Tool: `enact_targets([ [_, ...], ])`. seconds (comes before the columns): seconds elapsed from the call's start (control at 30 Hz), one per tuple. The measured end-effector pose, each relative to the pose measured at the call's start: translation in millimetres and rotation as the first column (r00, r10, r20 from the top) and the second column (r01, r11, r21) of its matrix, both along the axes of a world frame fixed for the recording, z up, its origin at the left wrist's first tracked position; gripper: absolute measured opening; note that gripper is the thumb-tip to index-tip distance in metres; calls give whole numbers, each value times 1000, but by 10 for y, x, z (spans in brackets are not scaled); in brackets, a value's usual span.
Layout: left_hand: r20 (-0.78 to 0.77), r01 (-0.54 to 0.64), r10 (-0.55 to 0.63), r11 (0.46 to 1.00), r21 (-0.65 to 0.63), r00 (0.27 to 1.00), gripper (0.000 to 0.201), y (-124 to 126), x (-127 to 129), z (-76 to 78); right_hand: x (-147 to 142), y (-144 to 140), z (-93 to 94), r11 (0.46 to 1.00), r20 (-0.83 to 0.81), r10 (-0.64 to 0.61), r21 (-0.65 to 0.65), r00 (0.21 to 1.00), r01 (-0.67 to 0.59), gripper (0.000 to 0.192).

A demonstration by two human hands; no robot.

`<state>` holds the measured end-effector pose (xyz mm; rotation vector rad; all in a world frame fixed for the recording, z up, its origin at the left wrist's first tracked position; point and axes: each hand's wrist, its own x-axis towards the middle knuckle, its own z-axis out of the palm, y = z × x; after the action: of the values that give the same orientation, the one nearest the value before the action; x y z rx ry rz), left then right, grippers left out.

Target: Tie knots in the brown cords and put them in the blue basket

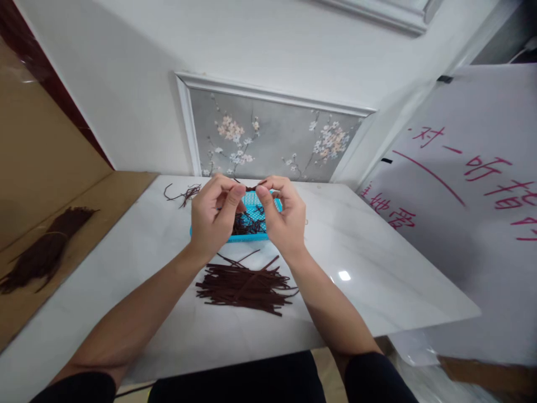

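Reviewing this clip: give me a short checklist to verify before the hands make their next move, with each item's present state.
1. Dark strip pinched on both sides, by left hand and right hand: ok.
2. Strip's full shape visible between the fingers: not ok, the fingertips cover part of it.
3. Blue basket resting on the white table: ok, with dark pieces inside.
4. Pile of strips apart from the basket: ok, on the near side.
5. All loose strands inside the basket: not ok, some lie on the table to its left.
6. Strip's tightness: cannot tell.
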<state>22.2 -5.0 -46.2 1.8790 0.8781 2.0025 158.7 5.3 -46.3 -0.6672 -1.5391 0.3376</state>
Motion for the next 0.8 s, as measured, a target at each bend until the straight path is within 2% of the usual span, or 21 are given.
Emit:
enact_targets([
  [0.4, 155, 34, -8, 986, -166, 988, 29, 70, 73, -114, -77, 48, -103, 994, -24, -16, -106, 1000, 13, 14],
  [0.63, 130, 20, -10, 997, -73, 991, 29, 88, 126, -161, -144, 27, -149, 987, -31, 55, -147, 998, -59, 19],
  [0.8, 14, -20, 20, 999, 26, 1000, 27, 142, 93, -208, -115, 28, -134, 995, 18, 6, -97, 1000, -4, 17],
])
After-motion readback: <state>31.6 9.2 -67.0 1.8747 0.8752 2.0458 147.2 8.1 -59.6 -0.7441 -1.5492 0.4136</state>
